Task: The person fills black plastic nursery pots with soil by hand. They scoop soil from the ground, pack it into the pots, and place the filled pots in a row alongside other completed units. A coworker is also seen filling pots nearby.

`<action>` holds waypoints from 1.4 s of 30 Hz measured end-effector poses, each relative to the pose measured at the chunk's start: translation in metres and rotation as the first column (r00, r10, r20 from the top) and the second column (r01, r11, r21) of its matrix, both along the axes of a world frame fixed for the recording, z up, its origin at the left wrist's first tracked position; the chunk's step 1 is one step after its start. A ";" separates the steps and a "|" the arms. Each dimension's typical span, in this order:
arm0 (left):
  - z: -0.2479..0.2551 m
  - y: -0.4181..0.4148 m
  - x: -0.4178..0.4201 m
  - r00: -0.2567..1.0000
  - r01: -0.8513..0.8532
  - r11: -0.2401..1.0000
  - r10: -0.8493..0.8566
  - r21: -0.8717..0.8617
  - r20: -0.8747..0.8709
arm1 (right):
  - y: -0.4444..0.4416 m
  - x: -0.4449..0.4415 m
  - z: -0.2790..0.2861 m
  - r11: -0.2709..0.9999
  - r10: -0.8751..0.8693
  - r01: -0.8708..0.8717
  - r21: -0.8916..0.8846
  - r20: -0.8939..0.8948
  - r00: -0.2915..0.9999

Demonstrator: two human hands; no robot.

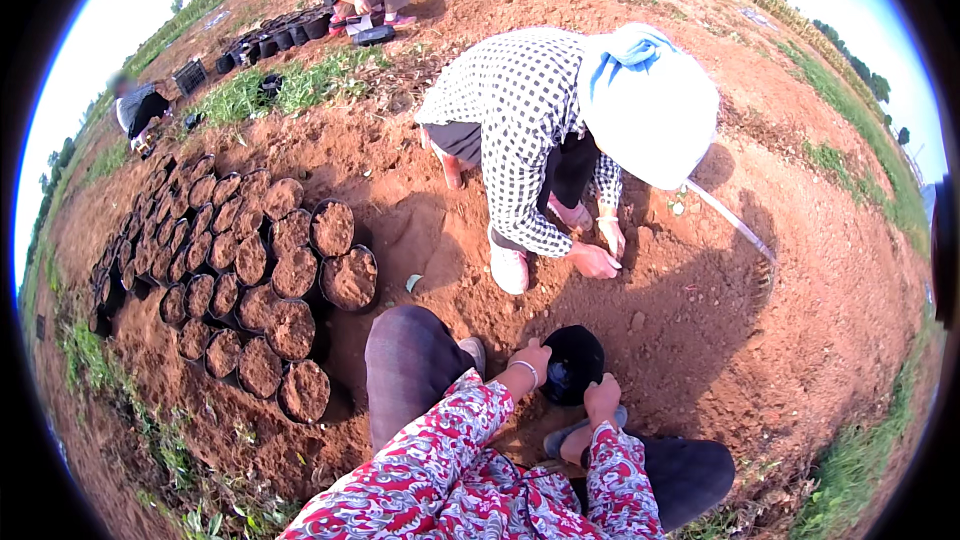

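Note:
Between my knees is a black plastic grow bag, its dark inside facing up with no soil visible in it. My left hand grips its rim on the left side. The near right part of the rim is pinched in my right hand. Loose reddish soil lies just beyond and to the right of the bag. Across from me a crouching person in a checked shirt and white head covering has both hands low at the soil.
Many soil-filled black pots stand in rows on the left. A rake lies behind the soil on the right. Farther back, one person sits beside more black pots, and another crouches near a black crate. Grass edges the ground at right.

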State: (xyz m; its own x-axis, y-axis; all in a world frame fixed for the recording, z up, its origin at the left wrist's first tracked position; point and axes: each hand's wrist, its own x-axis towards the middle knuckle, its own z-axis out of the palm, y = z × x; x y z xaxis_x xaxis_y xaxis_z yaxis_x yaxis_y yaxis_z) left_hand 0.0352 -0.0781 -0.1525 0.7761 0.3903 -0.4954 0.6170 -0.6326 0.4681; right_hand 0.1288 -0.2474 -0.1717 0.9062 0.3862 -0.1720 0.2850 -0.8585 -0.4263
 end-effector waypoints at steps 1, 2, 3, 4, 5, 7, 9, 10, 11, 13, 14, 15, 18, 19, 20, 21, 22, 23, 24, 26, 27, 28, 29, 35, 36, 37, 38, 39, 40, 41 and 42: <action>-0.001 0.000 -0.001 1.000 -0.005 1.000 0.005 0.008 0.002 | -0.001 0.000 0.001 1.000 -0.006 0.006 -0.001 -0.001 1.000; -0.001 0.000 -0.002 1.000 -0.010 1.000 0.010 0.017 0.005 | -0.001 0.000 0.002 1.000 -0.012 0.012 -0.003 -0.002 1.000; -0.002 0.000 -0.003 1.000 -0.014 1.000 0.013 0.025 0.026 | -0.002 0.001 0.002 1.000 -0.018 0.018 0.014 -0.011 1.000; -0.003 0.000 -0.004 0.999 -0.018 0.999 0.016 0.034 0.047 | -0.001 0.001 0.002 0.999 -0.024 0.024 0.031 -0.020 1.000; -0.004 0.001 -0.004 0.998 -0.023 0.999 0.020 0.042 0.067 | 0.000 0.001 0.001 0.998 -0.028 0.029 0.048 -0.029 0.999; -0.003 0.000 -0.005 0.999 0.001 0.999 -0.004 0.049 0.052 | 0.000 -0.001 0.002 0.999 -0.018 0.019 0.044 -0.038 0.999; 0.000 -0.001 -0.004 0.999 0.021 0.999 -0.022 0.045 0.035 | 0.001 -0.001 0.003 0.999 0.000 0.001 0.035 -0.027 1.000; 0.003 -0.002 -0.004 0.999 0.029 0.999 -0.030 0.036 0.027 | 0.000 0.000 0.002 1.000 0.012 -0.011 0.027 -0.012 1.000; 0.006 -0.003 -0.003 0.999 0.037 0.999 -0.037 0.028 0.018 | 0.000 0.000 0.002 1.000 0.023 -0.023 0.018 0.004 1.000; 0.012 -0.007 -0.003 0.999 0.049 0.999 -0.049 0.023 0.020 | -0.002 0.001 0.002 1.000 0.018 -0.018 0.008 -0.011 1.000; 0.015 -0.009 -0.002 0.998 0.057 0.998 -0.057 0.020 0.021 | -0.003 0.002 0.002 1.000 0.014 -0.014 0.002 -0.017 1.000; 0.011 -0.008 -0.004 0.998 0.055 0.998 -0.055 0.023 0.021 | -0.001 0.000 0.003 1.000 0.024 -0.025 -0.001 -0.025 0.999; 0.001 -0.005 -0.008 0.998 0.052 0.998 -0.053 0.024 0.021 | 0.000 -0.003 0.006 0.999 0.038 -0.039 -0.010 -0.040 0.998; -0.002 -0.005 -0.008 0.998 0.051 0.999 -0.051 0.020 0.020 | 0.000 -0.003 0.006 0.999 0.033 -0.034 -0.011 -0.041 0.999; -0.005 -0.005 -0.008 0.999 0.050 0.999 -0.050 0.015 0.018 | -0.001 -0.003 0.007 0.999 0.029 -0.029 -0.013 -0.043 0.999; -0.009 -0.004 -0.008 0.998 0.054 0.998 -0.054 0.023 0.020 | 0.000 -0.004 0.008 0.999 0.033 -0.033 -0.014 -0.046 0.998; -0.013 -0.003 -0.009 0.998 0.057 0.998 -0.058 0.031 0.022 | 0.001 -0.005 0.008 0.999 0.037 -0.038 -0.015 -0.050 0.998; -0.017 -0.002 -0.009 0.998 0.060 0.997 -0.061 0.040 0.023 | 0.003 -0.006 0.009 0.999 0.043 -0.043 -0.015 -0.053 0.998; -0.018 -0.002 -0.008 0.996 0.080 0.996 -0.082 0.049 0.042 | 0.002 -0.005 0.008 0.999 0.046 -0.047 -0.022 -0.043 0.998; -0.020 -0.002 -0.005 0.989 0.116 0.991 -0.121 0.070 0.080 | 0.000 -0.004 0.005 0.998 0.057 -0.058 -0.033 -0.024 0.998; -0.019 -0.004 -0.004 0.992 0.107 0.992 -0.111 0.064 0.066 | 0.000 -0.003 0.005 0.998 0.055 -0.055 -0.038 -0.023 0.998; -0.018 -0.006 -0.003 0.994 0.098 0.994 -0.101 0.058 0.053 | 0.000 -0.003 0.004 0.998 0.053 -0.054 -0.042 -0.022 0.998; -0.017 -0.008 -0.002 0.995 0.088 0.995 -0.090 0.053 0.040 | 0.000 -0.003 0.004 0.998 0.051 -0.052 -0.046 -0.021 0.999; -0.021 -0.005 -0.008 0.996 0.084 0.996 -0.083 0.020 -0.031 | 0.004 -0.006 0.003 0.996 0.077 -0.078 -0.030 -0.029 0.997; -0.017 -0.005 -0.007 0.996 0.080 0.997 -0.079 0.008 -0.046 | 0.002 -0.005 0.002 0.997 0.067 -0.069 -0.037 -0.034 0.997; -0.013 -0.006 -0.005 0.995 0.075 0.997 -0.075 -0.004 -0.061 | 0.002 -0.003 0.000 0.997 0.058 -0.059 -0.043 -0.039 0.998; -0.009 -0.007 -0.005 0.995 0.070 0.997 -0.071 -0.016 -0.076 | 0.001 -0.002 -0.001 0.998 0.048 -0.050 -0.049 -0.043 0.998; -0.007 -0.008 -0.005 0.995 0.055 0.998 -0.056 -0.019 -0.077 | 0.001 -0.002 -0.001 0.997 0.055 -0.057 -0.054 -0.043 0.998; -0.005 -0.008 -0.006 0.996 0.041 0.999 -0.042 -0.022 -0.079 | 0.001 -0.002 -0.002 0.996 0.061 -0.063 -0.059 -0.042 0.997; -0.003 -0.008 -0.007 0.996 0.027 0.999 -0.029 -0.026 -0.080 | 0.001 -0.001 -0.003 0.996 0.067 -0.069 -0.064 -0.042 0.997; -0.002 -0.009 -0.007 0.997 0.022 0.999 -0.025 -0.029 -0.077 | -0.001 0.000 -0.004 0.995 0.062 -0.066 -0.073 -0.049 0.997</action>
